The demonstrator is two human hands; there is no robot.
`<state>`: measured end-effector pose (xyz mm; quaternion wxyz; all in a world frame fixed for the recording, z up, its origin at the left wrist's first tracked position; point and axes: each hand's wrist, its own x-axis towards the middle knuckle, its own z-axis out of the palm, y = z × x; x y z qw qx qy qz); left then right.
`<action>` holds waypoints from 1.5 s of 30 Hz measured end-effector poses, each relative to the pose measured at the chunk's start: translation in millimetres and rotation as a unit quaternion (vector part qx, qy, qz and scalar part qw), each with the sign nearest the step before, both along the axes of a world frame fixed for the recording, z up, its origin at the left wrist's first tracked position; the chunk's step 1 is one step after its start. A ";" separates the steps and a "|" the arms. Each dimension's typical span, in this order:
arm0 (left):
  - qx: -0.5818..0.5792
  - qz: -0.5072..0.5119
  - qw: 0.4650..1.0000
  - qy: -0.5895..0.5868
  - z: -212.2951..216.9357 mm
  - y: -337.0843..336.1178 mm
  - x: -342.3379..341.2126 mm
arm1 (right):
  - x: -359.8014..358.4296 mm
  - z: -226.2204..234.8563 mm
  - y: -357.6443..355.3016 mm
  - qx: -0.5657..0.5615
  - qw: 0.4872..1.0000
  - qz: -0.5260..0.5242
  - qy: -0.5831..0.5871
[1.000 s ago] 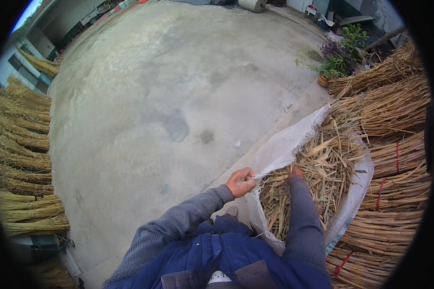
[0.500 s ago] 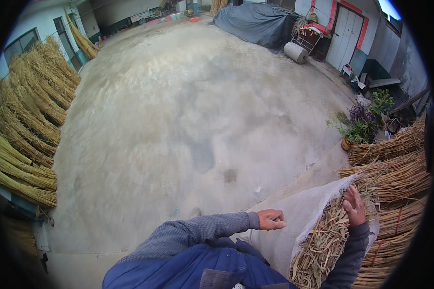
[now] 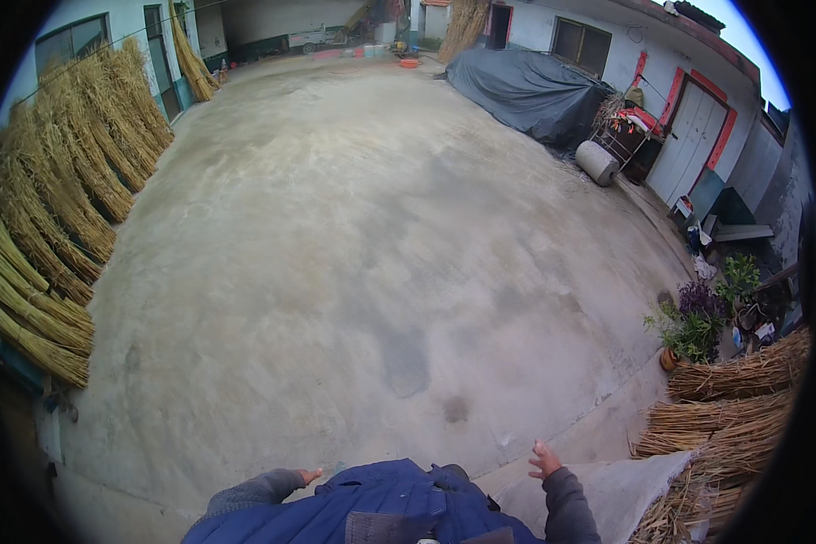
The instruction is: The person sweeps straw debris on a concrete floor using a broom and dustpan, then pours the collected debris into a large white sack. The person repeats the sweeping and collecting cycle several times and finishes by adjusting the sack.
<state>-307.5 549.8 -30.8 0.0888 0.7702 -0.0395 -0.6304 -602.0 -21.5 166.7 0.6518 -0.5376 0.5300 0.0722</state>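
Note:
Low in the view, my left hand (image 3: 310, 475) sits out to the left of my blue jacket, small and partly seen, with a finger stretched out and nothing visible in it. My right hand (image 3: 544, 461) is raised at the right with its fingers apart, holding nothing. Closest to it is a whitish woven sack (image 3: 607, 490) at the lower right, running under the right forearm. Most of the sack's opening and its contents are out of view. Bundles of dry brown stalks (image 3: 707, 422) lie just beyond the sack.
Tall dry straw bundles (image 3: 72, 136) lean along the left wall, with yellow-green ones (image 3: 32, 308) nearer. A potted plant (image 3: 694, 331) stands at the right. Farther back are a stone roller (image 3: 597, 163) and a dark tarp-covered heap (image 3: 526, 91). Concrete floor (image 3: 335, 254) spreads ahead.
My right hand has moved left, away from the sack's mouth. The left hand has drawn back to the left, off the sack. My view has tilted up, so the sack's stalk pieces have dropped out of sight.

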 end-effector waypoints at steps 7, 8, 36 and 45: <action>0.044 0.263 0.948 0.175 13.0 -4.5 2.5 | 12.8 -179.6 62.6 0.269 0.946 -0.129 0.128; 0.027 0.301 0.935 0.185 17.7 -21.9 11.1 | 23.4 -190.4 41.4 0.272 0.945 -0.140 0.116; -0.004 0.202 0.977 -0.074 7.7 -334.3 569.1 | 781.9 -104.1 -379.2 0.143 0.970 0.130 0.148; -0.118 0.255 0.919 -0.279 55.8 -500.6 999.8 | 1014.2 -115.7 -542.1 0.115 0.989 0.025 0.087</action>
